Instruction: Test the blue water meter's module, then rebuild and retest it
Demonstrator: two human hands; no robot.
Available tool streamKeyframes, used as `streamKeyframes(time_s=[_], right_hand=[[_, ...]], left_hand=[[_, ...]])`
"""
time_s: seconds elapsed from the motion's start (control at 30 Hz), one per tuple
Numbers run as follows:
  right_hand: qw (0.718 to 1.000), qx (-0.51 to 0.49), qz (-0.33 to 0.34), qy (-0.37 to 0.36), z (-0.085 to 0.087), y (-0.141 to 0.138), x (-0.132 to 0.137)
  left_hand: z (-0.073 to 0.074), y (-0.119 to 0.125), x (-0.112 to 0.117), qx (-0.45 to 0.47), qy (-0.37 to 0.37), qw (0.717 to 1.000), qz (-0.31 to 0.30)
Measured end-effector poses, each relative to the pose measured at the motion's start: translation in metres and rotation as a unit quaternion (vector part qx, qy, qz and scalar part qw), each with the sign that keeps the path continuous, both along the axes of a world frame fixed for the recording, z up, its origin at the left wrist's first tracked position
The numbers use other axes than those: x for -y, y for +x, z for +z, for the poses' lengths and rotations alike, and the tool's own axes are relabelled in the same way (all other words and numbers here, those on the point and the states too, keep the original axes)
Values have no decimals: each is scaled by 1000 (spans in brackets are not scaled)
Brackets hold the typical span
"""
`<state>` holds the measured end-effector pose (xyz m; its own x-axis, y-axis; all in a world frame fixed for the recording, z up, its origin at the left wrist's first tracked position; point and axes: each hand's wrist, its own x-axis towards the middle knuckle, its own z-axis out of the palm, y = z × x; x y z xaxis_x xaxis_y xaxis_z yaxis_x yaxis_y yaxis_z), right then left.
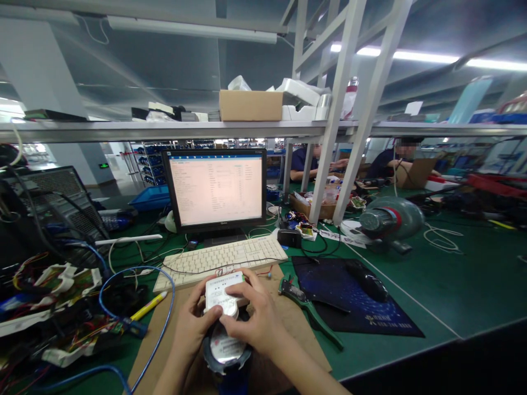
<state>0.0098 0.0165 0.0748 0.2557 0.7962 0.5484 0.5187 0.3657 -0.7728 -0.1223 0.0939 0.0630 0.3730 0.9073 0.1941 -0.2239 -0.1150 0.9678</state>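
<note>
Both my hands grip a white plastic module [218,286] with printed text and small dark marks on its face. My left hand [196,314] holds its left side, thumb on the lower edge. From the right, my right hand [260,314] closes round it with the fingers bent over the top. Just below stands a dark blue cylindrical body with a round, silvery labelled face [227,350], which looks like a meter; whether it touches the module is hidden by my fingers. A brown cardboard sheet [154,343] lies underneath.
A keyboard [230,254] and monitor [218,189] stand ahead. Green-handled wire strippers [317,318] and a mouse [368,280] on its pad [379,323] lie right. Left are a blue cable [171,307], yellow pen [149,306] and wired circuit boards [69,329]. Two people sit beyond.
</note>
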Motion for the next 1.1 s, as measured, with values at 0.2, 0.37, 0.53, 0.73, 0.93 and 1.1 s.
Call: streamKeyframes(time_s=[0.2, 0.37, 0.53, 0.73, 0.93, 1.1], right_hand=[[1000, 3, -7, -15, 1, 1, -1], [1000, 3, 0, -17, 1, 0, -1], [1000, 20, -6, -14, -1, 1, -1], [999, 26, -7, -20, -1, 2, -1], [998, 41, -20, -34, -5, 3, 0], [998, 53, -18, -14, -6, 4, 0]], left_hand=[[-6, -5, -10, -43, 15, 998, -45], [-7, -5, -9, -36, 10, 998, -46], [-13, -4, -10, -13, 14, 999, -50], [-19, -3, -12, 2, 31, 998, -49], [-20, -3, -12, 13, 25, 998, -55], [-20, -3, -11, 17, 20, 998, -54]])
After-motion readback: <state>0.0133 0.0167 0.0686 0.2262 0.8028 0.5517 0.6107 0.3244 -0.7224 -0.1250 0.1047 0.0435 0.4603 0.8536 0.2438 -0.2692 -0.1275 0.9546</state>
